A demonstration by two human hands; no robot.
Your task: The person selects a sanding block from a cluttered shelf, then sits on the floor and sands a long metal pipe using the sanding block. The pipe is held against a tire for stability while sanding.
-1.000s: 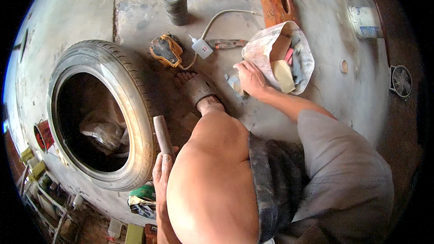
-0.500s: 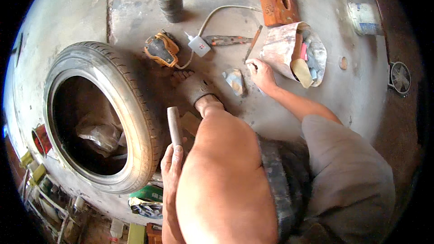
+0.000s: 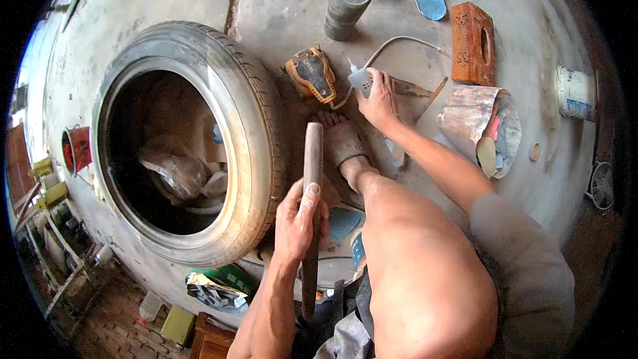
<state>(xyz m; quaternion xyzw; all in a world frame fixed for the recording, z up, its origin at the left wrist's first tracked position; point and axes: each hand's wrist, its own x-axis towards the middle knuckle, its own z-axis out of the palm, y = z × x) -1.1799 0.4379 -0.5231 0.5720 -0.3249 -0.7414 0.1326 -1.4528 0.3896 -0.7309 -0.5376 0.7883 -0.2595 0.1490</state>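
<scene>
Now | tyre (image 3: 256, 126) lies flat on concrete floor, may hinder swing | left hand (image 3: 300, 218) closed around long rod (image 3: 311, 179), could slip toward foot (image 3: 342, 143) | right hand (image 3: 379, 101) grips small white plug block (image 3: 359, 80), cable may snag.

One view only: the head camera is riding on your head and looking steeply down at the concrete floor (image 3: 166, 0) in front of you. Your bare knee (image 3: 425, 272) and both forearms are entering from the lower edge, so the lens is sitting close above your lap. Your left hand (image 3: 299, 216) is showing near centre, your right hand (image 3: 377, 100) farther up the frame. The tyre (image 3: 256, 126) is filling the left half. The fisheye is bending the floor toward a black rim, and far things are crowding the top edge. No second view is sharing this scene.
</scene>
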